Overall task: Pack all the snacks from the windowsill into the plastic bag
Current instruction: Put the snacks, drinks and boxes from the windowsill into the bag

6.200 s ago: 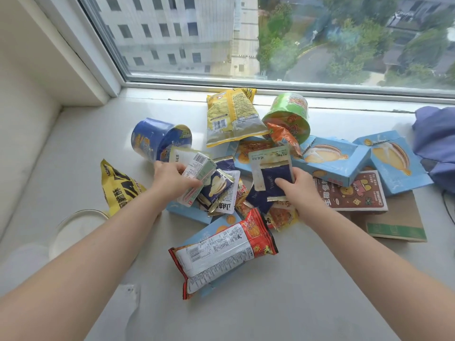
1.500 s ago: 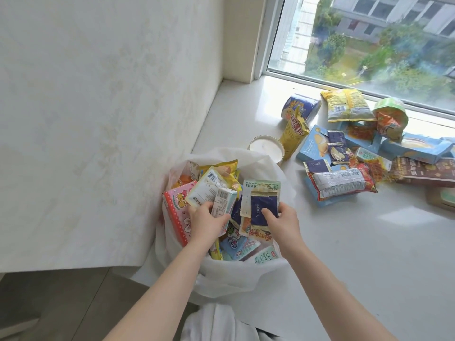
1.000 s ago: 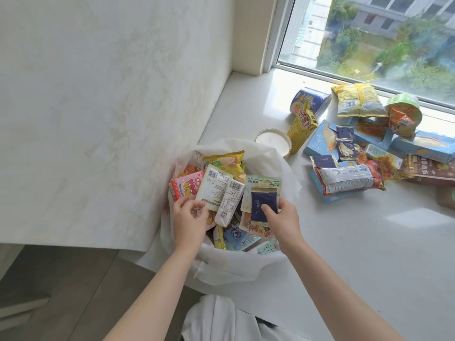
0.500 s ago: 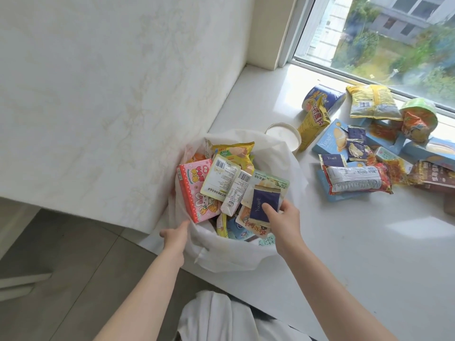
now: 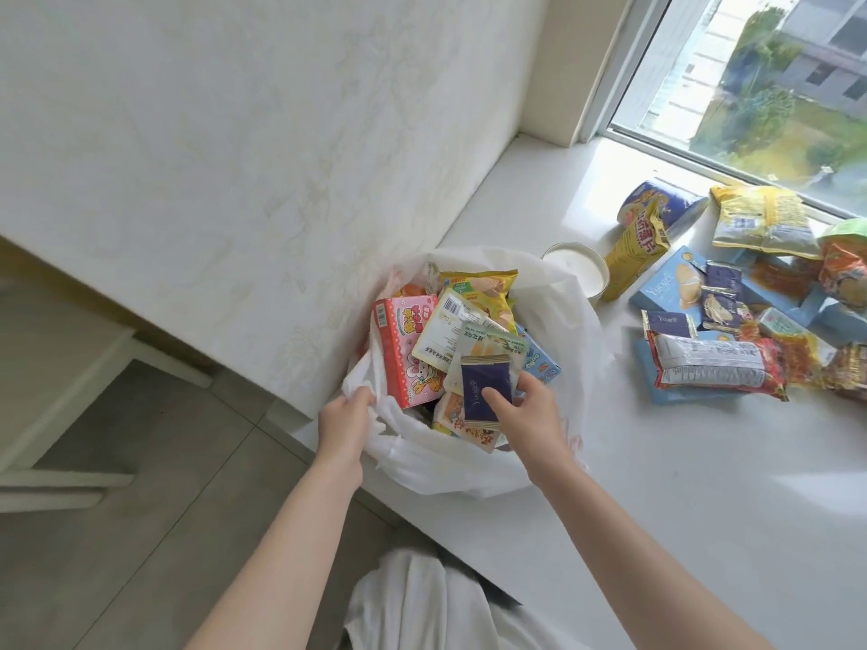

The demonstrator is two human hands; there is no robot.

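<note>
Navy packet [image 5: 485,391] sits pinched under the right hand's [image 5: 535,410] thumb over the plastic bag [image 5: 553,321], whose rim the left hand [image 5: 345,426] clenches, hiding its fingertips.

Plastic bag [image 5: 553,321] mouth crowded with snacks [image 5: 450,340]

One plastic bag [image 5: 474,466], two hands.

Left hand [image 5: 345,422] grips the plastic bag [image 5: 469,466] rim; right hand [image 5: 532,410] holds navy packets [image 5: 483,391] over it.
</note>
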